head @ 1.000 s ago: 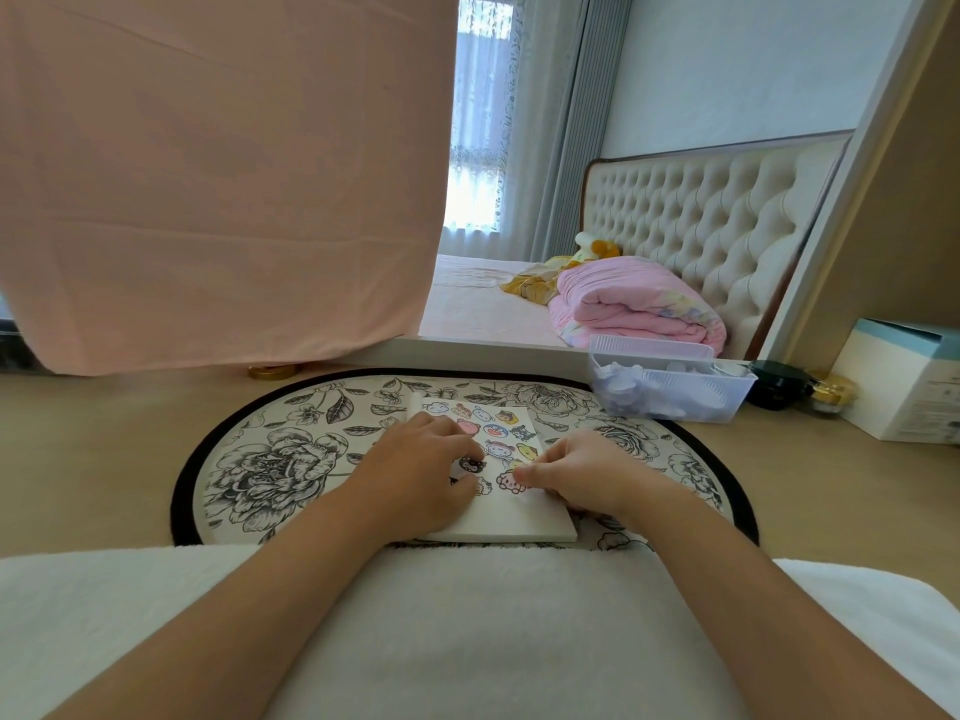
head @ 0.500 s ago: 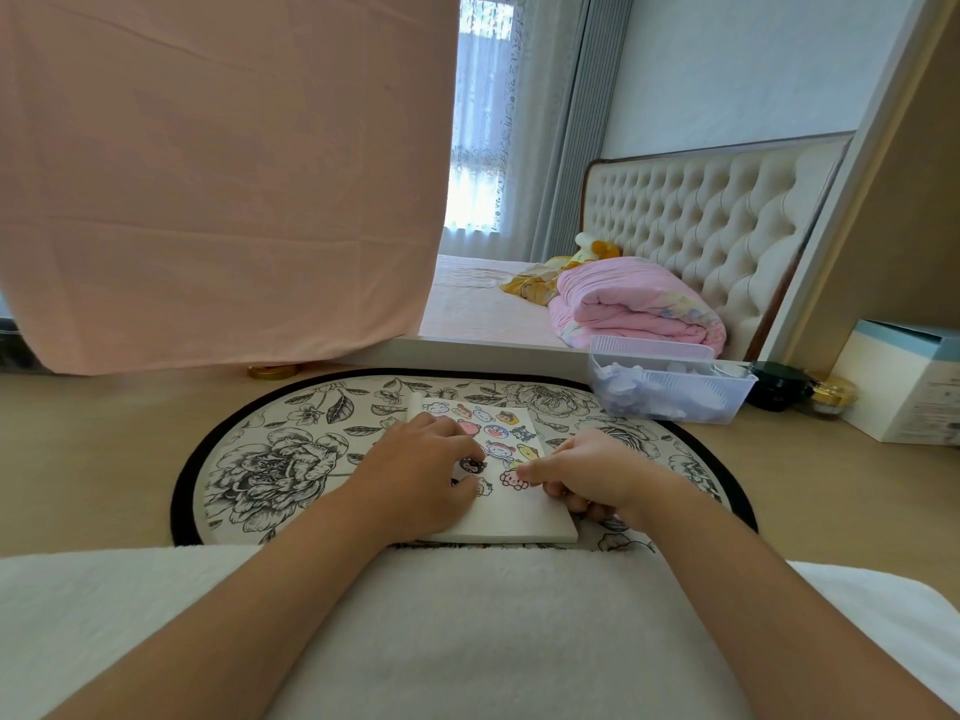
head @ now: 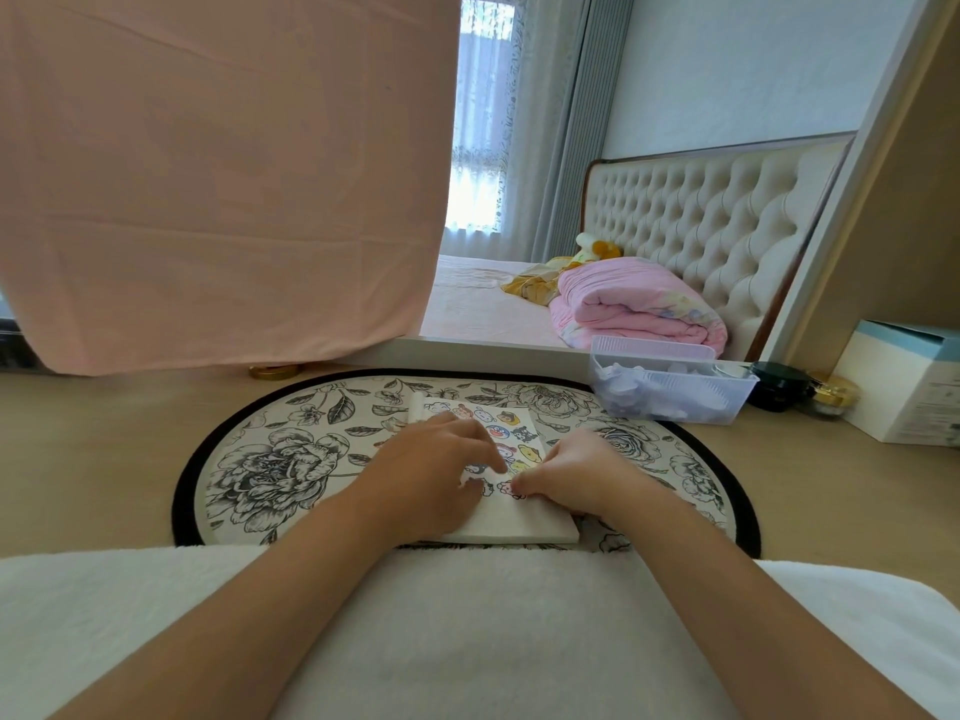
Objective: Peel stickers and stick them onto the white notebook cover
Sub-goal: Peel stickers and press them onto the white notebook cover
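A white notebook (head: 519, 524) lies on a round floral mat (head: 270, 470). A sheet of colourful cartoon stickers (head: 511, 433) rests on the notebook's far part. My left hand (head: 431, 470) lies flat on the sheet and cover, fingers reaching right and touching the stickers. My right hand (head: 571, 472) is curled, its fingertips pinching a small pink sticker (head: 508, 490) at the sheet's near edge. The notebook's left side is hidden under my left hand.
A clear plastic bin (head: 670, 394) of pale bits stands at the mat's far right. A dark jar (head: 779, 387), a gold jar (head: 834, 400) and a white box (head: 909, 387) sit further right. A pink cloth (head: 218, 174) hangs at left. A white towel (head: 467, 631) covers the near edge.
My right hand has shifted slightly left toward the left hand, fingertips closing on the pink sticker. The left hand stays in place.
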The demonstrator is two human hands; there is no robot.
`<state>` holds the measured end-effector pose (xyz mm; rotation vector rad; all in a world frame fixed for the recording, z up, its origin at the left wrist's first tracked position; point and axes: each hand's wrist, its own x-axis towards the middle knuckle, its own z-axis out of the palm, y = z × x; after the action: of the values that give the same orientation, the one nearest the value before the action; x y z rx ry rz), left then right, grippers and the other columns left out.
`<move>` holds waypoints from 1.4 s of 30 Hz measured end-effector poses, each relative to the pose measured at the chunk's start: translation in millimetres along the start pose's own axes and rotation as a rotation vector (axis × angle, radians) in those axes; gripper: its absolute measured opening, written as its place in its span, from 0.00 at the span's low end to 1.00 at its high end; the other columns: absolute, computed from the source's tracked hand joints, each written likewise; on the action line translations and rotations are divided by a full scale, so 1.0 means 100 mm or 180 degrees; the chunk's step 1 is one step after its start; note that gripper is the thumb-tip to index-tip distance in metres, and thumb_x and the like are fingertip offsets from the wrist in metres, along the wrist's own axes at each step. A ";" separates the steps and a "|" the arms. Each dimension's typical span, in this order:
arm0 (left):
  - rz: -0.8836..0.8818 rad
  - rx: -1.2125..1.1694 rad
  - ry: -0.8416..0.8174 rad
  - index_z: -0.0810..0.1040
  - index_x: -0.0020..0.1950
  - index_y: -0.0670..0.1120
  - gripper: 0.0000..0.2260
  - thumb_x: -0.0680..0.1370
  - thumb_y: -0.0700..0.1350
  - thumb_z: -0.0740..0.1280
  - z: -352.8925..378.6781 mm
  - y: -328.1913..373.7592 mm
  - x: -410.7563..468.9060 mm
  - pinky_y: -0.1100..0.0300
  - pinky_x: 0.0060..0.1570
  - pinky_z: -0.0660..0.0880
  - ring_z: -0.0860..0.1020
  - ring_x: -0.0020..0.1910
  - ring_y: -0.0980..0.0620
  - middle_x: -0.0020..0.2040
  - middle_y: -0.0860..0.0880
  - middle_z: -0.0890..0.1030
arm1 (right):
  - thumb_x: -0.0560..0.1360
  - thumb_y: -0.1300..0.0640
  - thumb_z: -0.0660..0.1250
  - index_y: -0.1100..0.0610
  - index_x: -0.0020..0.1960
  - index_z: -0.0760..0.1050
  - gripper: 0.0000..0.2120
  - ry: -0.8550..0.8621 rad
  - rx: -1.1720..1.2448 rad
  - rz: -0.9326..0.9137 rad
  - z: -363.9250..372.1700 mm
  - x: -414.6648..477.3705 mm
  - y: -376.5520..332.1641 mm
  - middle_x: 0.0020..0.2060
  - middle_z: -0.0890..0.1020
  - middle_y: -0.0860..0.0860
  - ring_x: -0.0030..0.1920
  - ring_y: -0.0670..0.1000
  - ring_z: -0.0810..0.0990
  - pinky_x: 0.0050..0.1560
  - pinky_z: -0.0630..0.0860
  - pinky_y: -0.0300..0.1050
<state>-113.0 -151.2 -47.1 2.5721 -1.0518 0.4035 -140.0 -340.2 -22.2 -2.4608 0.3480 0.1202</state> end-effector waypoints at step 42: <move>-0.0232 0.0295 0.0147 0.83 0.58 0.57 0.21 0.75 0.59 0.55 0.08 0.20 -0.04 0.62 0.49 0.75 0.74 0.61 0.60 0.58 0.60 0.81 | 0.81 0.41 0.50 0.44 0.79 0.59 0.27 0.0215 -0.2242 -0.1414 0.13 -0.61 0.24 0.71 0.66 0.48 0.70 0.52 0.64 0.72 0.59 0.52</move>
<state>-129.4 -165.3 -52.1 2.6598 -0.9414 0.5013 -205.2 -337.1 -36.8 -3.1725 -0.2741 -0.0408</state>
